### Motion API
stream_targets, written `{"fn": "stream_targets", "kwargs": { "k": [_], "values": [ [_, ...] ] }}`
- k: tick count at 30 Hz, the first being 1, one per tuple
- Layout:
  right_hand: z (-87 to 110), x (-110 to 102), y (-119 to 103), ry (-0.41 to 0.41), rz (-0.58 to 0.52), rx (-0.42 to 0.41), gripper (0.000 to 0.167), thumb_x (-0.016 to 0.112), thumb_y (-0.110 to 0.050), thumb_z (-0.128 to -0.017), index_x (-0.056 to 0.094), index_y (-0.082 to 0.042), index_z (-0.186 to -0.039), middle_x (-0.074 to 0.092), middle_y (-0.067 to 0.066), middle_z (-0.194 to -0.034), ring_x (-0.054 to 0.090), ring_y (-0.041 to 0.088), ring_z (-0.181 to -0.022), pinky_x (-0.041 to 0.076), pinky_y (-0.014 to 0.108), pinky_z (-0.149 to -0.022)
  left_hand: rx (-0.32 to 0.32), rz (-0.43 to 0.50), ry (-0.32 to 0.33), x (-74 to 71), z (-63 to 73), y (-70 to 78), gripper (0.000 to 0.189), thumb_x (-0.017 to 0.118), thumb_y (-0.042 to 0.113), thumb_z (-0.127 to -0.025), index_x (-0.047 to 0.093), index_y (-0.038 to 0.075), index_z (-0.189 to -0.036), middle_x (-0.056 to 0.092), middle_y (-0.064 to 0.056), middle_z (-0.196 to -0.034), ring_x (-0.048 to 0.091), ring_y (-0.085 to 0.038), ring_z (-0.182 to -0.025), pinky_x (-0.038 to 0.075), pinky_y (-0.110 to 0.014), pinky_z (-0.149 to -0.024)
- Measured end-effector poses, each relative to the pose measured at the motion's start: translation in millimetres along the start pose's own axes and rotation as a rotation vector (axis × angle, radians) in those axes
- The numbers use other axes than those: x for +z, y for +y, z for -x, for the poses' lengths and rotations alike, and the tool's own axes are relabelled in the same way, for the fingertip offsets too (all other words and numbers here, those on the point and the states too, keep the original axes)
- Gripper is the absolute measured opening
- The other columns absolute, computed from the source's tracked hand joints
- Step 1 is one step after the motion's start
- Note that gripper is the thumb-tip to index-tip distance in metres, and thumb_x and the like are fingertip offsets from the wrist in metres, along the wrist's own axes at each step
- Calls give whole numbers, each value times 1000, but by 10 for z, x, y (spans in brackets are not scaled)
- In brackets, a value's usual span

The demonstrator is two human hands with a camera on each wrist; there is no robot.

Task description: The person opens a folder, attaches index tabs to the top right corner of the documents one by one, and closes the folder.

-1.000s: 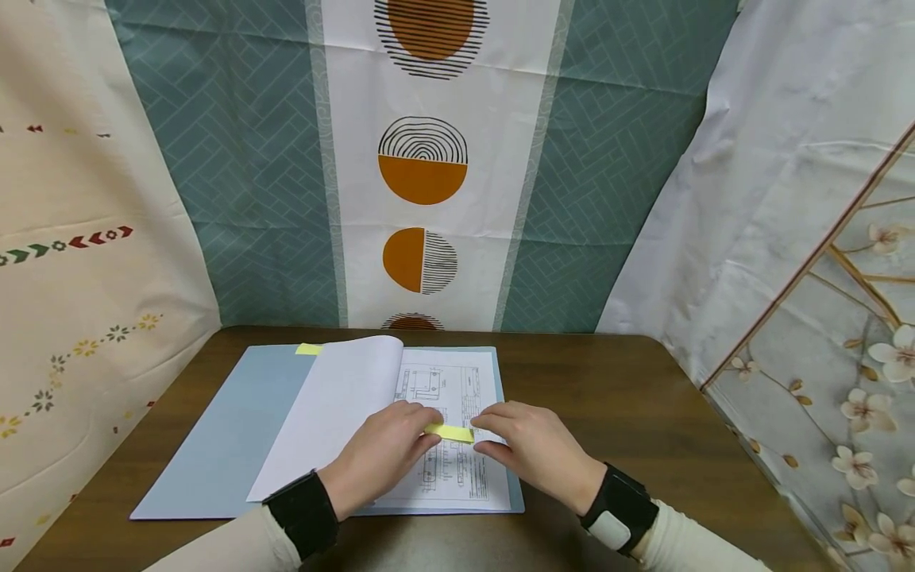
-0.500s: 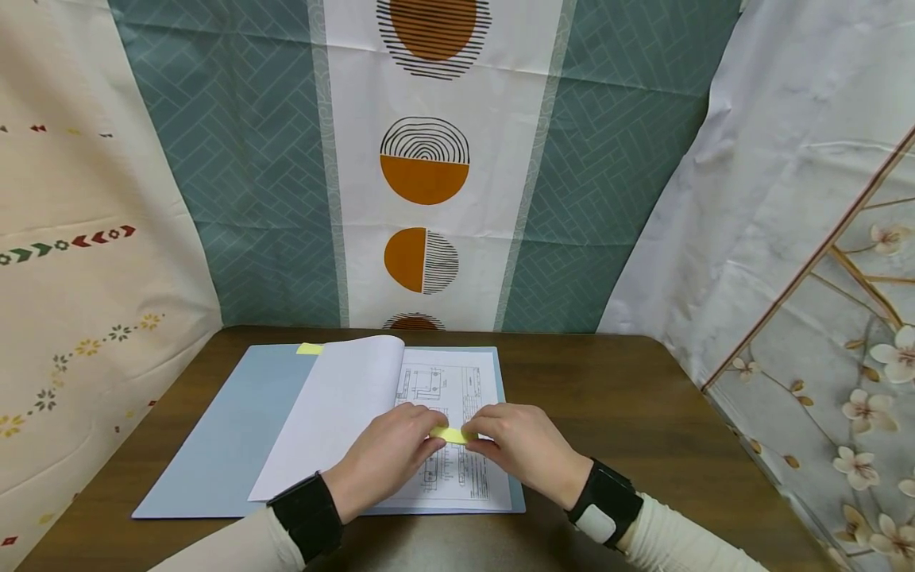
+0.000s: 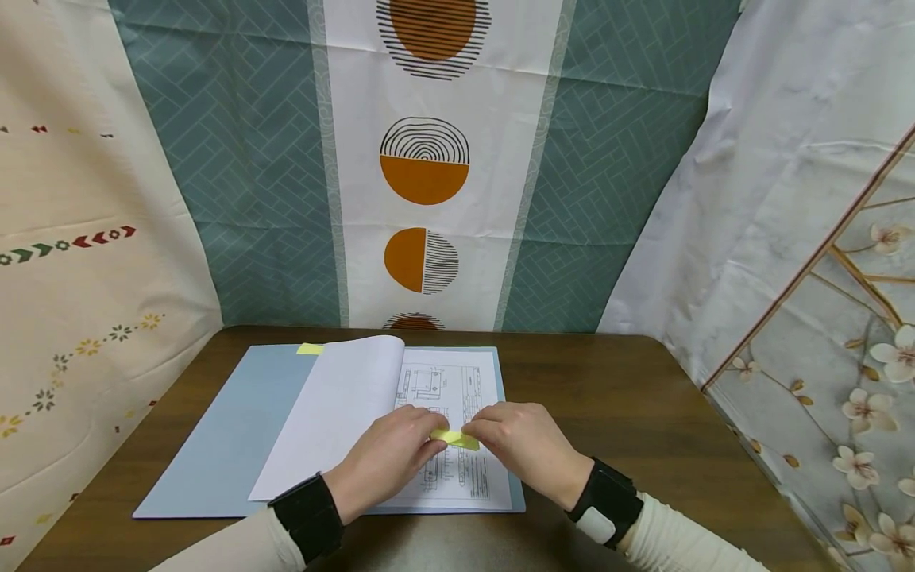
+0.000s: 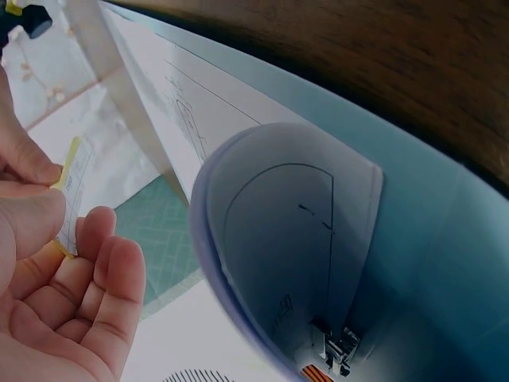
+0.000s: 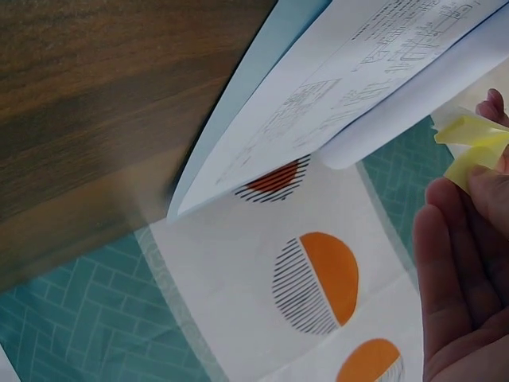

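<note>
A small yellow sticky-note pad is held just above the printed page. My left hand pinches its left end between thumb and fingers. At the other end, my right hand pinches a yellow flap that stands apart from the strip in the right wrist view, where the sticky note looks split in two layers. The left wrist view shows the pad's white printed backing with a yellow edge. Fingertips partly hide both ends of the pad.
A light blue folder lies spread on the brown table. One white sheet is curled over to the left. Another yellow sticky note sits at the folder's top edge. Patterned cloth hangs behind.
My right hand has moved left onto the pad's right end. Since half a second ago, a yellow end has come into view below the right fingers, angled downward. The left hand has barely moved.
</note>
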State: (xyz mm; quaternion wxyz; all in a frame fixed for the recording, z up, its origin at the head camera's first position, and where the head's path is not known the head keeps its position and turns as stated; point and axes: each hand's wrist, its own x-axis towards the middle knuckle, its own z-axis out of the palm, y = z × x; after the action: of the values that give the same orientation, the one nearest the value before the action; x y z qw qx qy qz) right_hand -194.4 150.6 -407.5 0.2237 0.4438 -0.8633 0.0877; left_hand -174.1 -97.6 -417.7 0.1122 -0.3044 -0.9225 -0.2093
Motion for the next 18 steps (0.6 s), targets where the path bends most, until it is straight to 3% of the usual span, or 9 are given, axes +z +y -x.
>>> {"fn": "stream_targets", "kwargs": {
  "k": [9, 18],
  "values": [
    [6, 28, 12, 20, 63, -61, 36, 104, -13, -77, 88, -18, -109, 81, -5, -101, 76, 10, -90, 63, 25, -84, 22, -9, 4, -8, 7, 11, 23, 87, 20, -97, 79, 12, -117, 79, 2, -108, 68, -17, -97, 61, -37, -89],
    [27, 51, 29, -3, 59, -69, 33, 102, -21, -79, 89, -20, -109, 81, -6, -101, 76, 9, -90, 63, 26, -85, 7, -10, -26, -4, 15, 11, 26, 89, 21, -96, 80, 12, -118, 79, 1, -110, 69, -17, -99, 62, -38, -91]
  ]
}}
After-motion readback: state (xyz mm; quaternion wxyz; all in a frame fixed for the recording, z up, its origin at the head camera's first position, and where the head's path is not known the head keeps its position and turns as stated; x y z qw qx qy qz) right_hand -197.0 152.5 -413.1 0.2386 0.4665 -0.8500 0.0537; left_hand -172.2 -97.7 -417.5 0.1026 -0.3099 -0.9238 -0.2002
